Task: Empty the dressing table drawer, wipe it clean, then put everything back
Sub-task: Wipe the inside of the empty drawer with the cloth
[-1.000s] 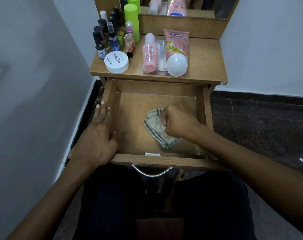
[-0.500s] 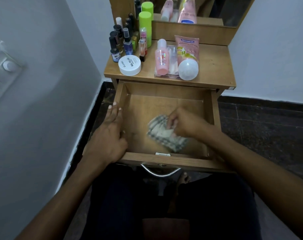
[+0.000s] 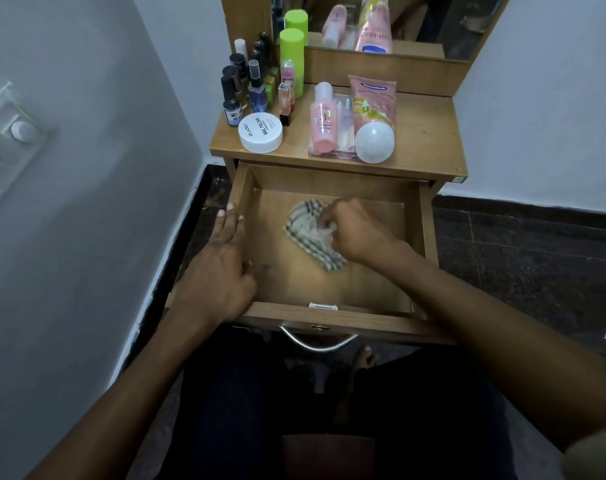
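Observation:
The wooden drawer [image 3: 329, 320] is pulled out under the dressing table top [image 3: 422, 133], and only a cloth lies inside it. My right hand [image 3: 353, 230] grips that checked grey-and-white cloth [image 3: 308, 233] and presses it on the drawer floor near the middle. My left hand [image 3: 221, 268] rests on the drawer's left wall, fingers straight along the rim and thumb inside. On the top stand a white nail polish jar [image 3: 261, 132], several small bottles [image 3: 256, 88], a pink bottle [image 3: 324, 116] and a pink tube [image 3: 374, 116] lying on a clear box [image 3: 343, 133].
A grey wall with a switch plate [image 3: 10, 140] closes in on the left. A mirror [image 3: 381, 22] stands behind the table top. Dark stone floor [image 3: 537, 258] lies to the right. The drawer's metal handle [image 3: 318, 341] hangs above my lap.
My right hand has slid the cloth from the front middle of the drawer floor toward the back and slightly left. The left hand has stayed on the left wall. The camera view has shifted.

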